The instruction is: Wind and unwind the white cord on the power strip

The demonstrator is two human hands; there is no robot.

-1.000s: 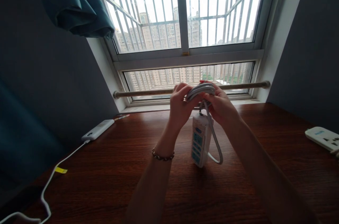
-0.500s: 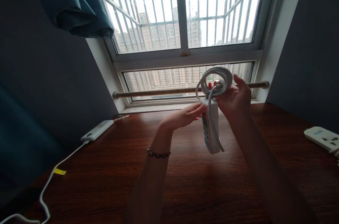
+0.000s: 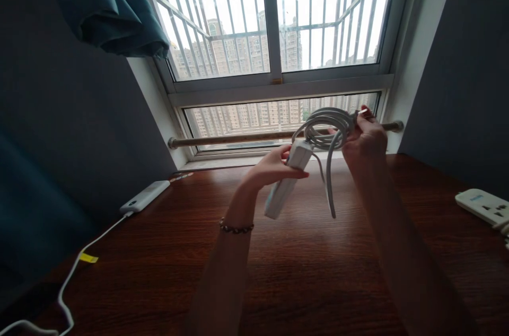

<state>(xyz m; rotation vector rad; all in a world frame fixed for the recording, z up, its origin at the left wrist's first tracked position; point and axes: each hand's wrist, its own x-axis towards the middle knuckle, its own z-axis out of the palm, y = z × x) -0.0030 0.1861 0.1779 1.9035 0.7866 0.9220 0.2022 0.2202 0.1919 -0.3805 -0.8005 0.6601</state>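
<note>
A white power strip (image 3: 300,155) hangs tilted above the table, its lower end toward the left. My left hand (image 3: 274,169) is closed round its upper part, thumb in front. From the strip's top runs a grey-white cord (image 3: 326,118), wound in several loops, with a loose length dangling below. My right hand (image 3: 366,137) is closed at the right side of the loops. It pinches the cord's plug end, where a small metal prong (image 3: 362,111) shows. Part of the plug is hidden by the fingers.
A white power bank (image 3: 145,197) with a white cable (image 3: 75,267) lies at the left of the brown wooden table (image 3: 294,277). Another power strip (image 3: 483,206) lies at the right edge. Behind, a horizontal rail (image 3: 238,138) crosses the window; a blue curtain (image 3: 107,12) hangs upper left.
My left hand has gone from touching the strip's side to gripping it, and the strip has tilted left. My right hand has moved right, from under the loops to the plug end.
</note>
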